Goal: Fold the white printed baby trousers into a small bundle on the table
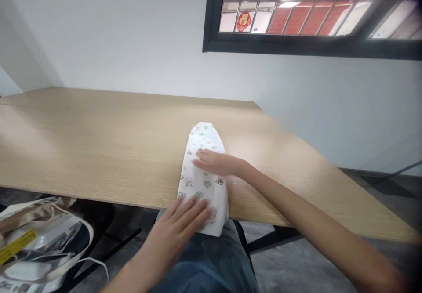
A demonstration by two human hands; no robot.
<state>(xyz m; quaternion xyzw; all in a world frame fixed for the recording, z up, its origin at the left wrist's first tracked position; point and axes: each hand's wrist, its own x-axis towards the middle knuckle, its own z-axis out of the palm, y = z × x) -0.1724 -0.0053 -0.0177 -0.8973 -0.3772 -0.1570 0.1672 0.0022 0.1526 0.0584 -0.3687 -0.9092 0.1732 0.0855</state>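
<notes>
Wood-grain tabletop (99, 148): folded white cartoon-print cloth (206, 183) overhangs its near edge, left hand (184, 218) and right hand (216, 162) spread flat over it.

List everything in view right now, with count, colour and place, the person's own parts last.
Printed cloth: one, white with small prints, across the table's near edge
Table: one, light wood, under the cloth
Wall: white, behind the table; count unclear
Barred window: one, dark-framed, upper right
Decoration: one, red and gold, seen through the window
Bag: one, beige, lower left; contents unclear
Strip: one, yellow, at the bag
Cable: one, white, beside the bag
Floor: one, grey, below the table
Trousers: one pair, blue, bottom centre
Left fingers: one set, bare, on the cloth's near end
Right fingers: one set, bare, over its middle
</notes>
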